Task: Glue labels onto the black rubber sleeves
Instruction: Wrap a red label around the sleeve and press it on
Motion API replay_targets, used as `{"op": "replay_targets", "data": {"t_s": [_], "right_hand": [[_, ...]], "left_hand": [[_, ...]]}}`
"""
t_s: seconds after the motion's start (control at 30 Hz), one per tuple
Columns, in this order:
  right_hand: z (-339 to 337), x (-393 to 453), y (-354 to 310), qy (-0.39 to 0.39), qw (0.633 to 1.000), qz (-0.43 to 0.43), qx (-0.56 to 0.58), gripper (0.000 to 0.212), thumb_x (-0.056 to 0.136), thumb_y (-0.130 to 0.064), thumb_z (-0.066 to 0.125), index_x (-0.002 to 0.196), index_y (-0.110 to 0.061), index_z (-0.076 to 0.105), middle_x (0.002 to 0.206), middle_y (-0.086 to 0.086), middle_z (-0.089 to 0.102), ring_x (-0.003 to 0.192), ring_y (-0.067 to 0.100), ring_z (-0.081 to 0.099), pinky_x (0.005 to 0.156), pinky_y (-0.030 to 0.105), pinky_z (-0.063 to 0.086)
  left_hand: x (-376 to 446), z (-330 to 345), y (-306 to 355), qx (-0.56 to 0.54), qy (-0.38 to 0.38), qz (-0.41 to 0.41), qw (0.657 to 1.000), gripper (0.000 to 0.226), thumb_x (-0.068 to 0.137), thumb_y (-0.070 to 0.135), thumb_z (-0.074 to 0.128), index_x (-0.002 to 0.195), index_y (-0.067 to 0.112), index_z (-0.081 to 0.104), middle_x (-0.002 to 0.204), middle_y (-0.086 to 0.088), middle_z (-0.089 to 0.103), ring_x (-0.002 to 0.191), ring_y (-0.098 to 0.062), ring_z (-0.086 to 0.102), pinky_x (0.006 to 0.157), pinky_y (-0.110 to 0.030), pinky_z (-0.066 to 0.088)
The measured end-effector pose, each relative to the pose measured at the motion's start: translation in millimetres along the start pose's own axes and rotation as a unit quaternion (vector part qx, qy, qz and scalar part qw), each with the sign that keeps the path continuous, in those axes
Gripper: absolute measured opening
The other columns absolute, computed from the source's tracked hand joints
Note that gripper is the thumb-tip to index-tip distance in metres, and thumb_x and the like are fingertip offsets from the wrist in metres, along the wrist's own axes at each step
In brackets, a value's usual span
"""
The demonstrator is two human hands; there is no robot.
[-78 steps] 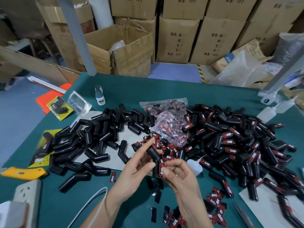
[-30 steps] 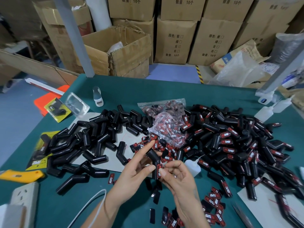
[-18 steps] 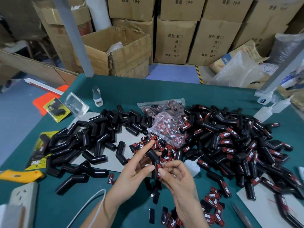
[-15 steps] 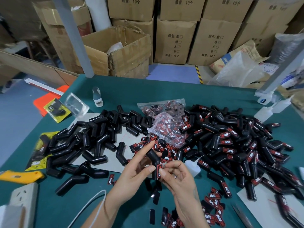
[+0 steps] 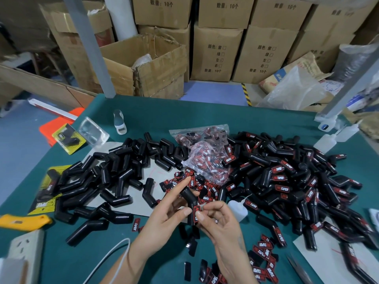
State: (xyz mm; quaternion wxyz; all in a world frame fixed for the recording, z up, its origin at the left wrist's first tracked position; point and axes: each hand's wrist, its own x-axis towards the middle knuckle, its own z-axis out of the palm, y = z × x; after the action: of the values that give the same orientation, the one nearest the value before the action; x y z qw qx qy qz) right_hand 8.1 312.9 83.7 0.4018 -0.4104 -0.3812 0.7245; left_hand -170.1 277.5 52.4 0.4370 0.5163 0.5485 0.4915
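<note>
Left: a heap of bare sleeves [image 5: 106, 181] lies on the green table [image 5: 205, 117], none carrying a label. Centre: the left hand [image 5: 164, 220] holds one bent sleeve [image 5: 189, 203] upright above the table, thumb and middle fingers curled round its lower leg, the index finger straight and pointing away. Touching it from the other side, the right hand [image 5: 217, 224] pinches a red label [image 5: 196, 213] against the sleeve's lower leg with thumb and fingertips; the two hands are together on the one piece. Behind them are a clear bag [image 5: 205, 158] of labels and loose ones spilled at its mouth; a small glue bottle [image 5: 238, 208] lies just beside the right hand. Right: a larger heap of labelled sleeves [image 5: 297, 181], with more loose labels [image 5: 264, 251] near the front edge. Step in hand, as judged: seating the label on the sleeve. How firmly it has bonded cannot be told. The next move calls for firm, even pressure along the label so its ends lie flat on the curved rubber, then passing the piece to the right-hand heap and drawing a bare one from the left.
</note>
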Motion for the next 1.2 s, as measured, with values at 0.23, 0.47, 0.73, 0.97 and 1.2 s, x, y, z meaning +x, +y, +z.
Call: {"op": "replay_targets", "data": {"t_s": [0.23,0.47,0.73,0.97,1.2], "right_hand": [[0,1,0,0.002,1.0,-0.005,-0.002,0.024,0.067,-0.021,0.089,0.087,-0.019,0.075,0.086,0.006,0.072,0.085,0.021,0.066,0.082,0.031,0.06],[-1,0,2,0.0,1.0,-0.011,-0.02,0.022,0.071,-0.02,0.088,0.089,-0.021,0.074,0.087,0.006,0.071,0.087,0.023,0.065,0.088,0.038,0.057],[-1,0,3,0.004,1.0,-0.016,-0.02,0.022,0.076,-0.016,0.092,0.089,-0.021,0.074,0.086,0.004,0.071,0.084,0.017,0.064,0.085,0.034,0.058],[-2,1,4,0.001,1.0,-0.016,-0.026,0.027,0.072,-0.022,0.093,0.091,-0.021,0.074,0.087,0.005,0.072,0.084,0.019,0.066,0.083,0.031,0.058],[-3,1,4,0.002,0.999,-0.018,-0.027,0.022,0.073,-0.018,0.087,0.091,-0.021,0.074,0.087,0.005,0.072,0.084,0.019,0.066,0.083,0.032,0.058]], "left_hand": [[1,-1,-2,0.004,-0.001,-0.004,1.0,0.067,0.101,0.046,0.069,0.16,0.045,0.036,0.162,0.004,0.047,0.153,-0.023,0.039,0.12,-0.067,0.032],[0,0,-1,0.001,-0.002,-0.002,1.0,0.067,0.101,0.046,0.069,0.16,0.045,0.037,0.162,0.003,0.047,0.153,-0.023,0.039,0.121,-0.065,0.031],[0,2,3,-0.018,0.001,-0.001,1.0,0.066,0.099,0.046,0.07,0.158,0.045,0.04,0.16,0.001,0.049,0.152,-0.025,0.04,0.121,-0.066,0.031],[-1,3,7,-0.034,0.0,0.001,0.999,0.063,0.1,0.032,0.067,0.156,0.047,0.043,0.16,0.001,0.05,0.151,-0.025,0.042,0.122,-0.064,0.031],[-1,6,7,-0.049,0.012,-0.001,0.999,0.065,0.097,0.033,0.071,0.154,0.049,0.044,0.159,0.001,0.051,0.148,-0.022,0.046,0.12,-0.059,0.038]]}}
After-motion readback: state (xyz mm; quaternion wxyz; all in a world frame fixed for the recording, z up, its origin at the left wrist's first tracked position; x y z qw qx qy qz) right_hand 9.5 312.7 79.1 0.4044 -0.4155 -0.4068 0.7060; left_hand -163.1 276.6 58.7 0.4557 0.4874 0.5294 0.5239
